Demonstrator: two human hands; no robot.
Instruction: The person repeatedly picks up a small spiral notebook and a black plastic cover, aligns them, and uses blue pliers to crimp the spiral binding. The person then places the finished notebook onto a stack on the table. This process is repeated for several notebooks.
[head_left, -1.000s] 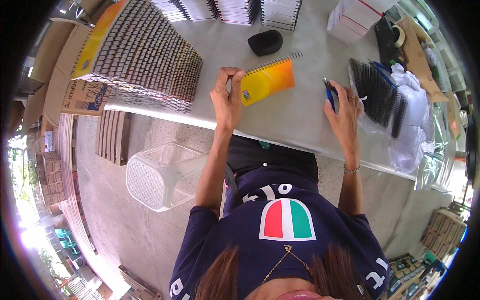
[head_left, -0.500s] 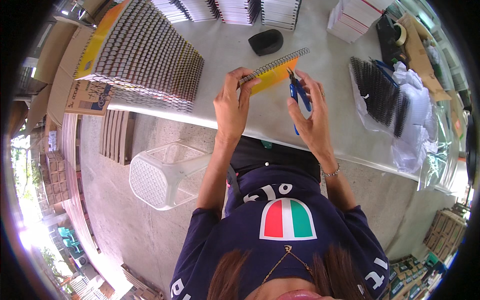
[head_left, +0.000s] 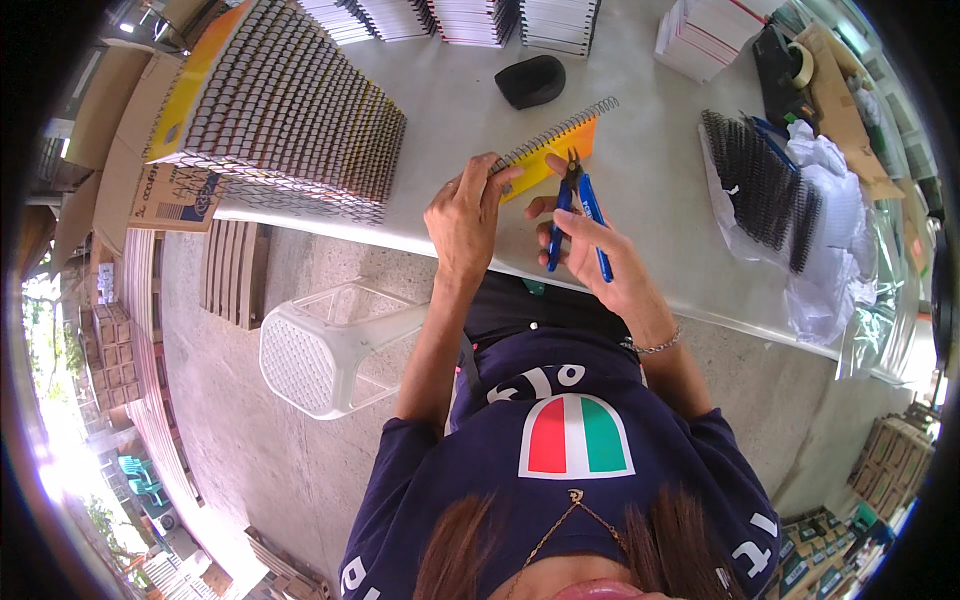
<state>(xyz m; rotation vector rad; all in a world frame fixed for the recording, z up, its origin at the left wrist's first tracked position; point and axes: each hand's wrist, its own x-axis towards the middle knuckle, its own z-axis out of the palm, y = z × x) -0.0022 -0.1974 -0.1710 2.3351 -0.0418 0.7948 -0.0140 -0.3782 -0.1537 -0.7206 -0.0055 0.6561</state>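
A yellow-orange spiral notebook (head_left: 572,143) is held up at a tilt over the near edge of the table. My left hand (head_left: 466,222) grips its left end, thumb and fingers pinching near the coil. The dark wire coil runs along the upper edge and sticks out past the cover at the far right end. In my right hand (head_left: 606,248) is a pair of blue-handled cutting pliers (head_left: 590,205), jaws pointing up at the notebook's lower edge, handles spread. One finger of that hand reaches toward the cover.
Left on the table (head_left: 440,120) rises a tall stack of spiral notebooks (head_left: 290,110). A black rounded object (head_left: 531,82) lies beyond my hands. Loose black coils (head_left: 765,190) rest on crumpled white wrapping (head_left: 830,270) at right. A white plastic stool (head_left: 310,355) stands below, left.
My right hand has moved left and turned, bringing the pliers nearer the notebook's left part with handles now spread. My left hand and the notebook have barely moved.
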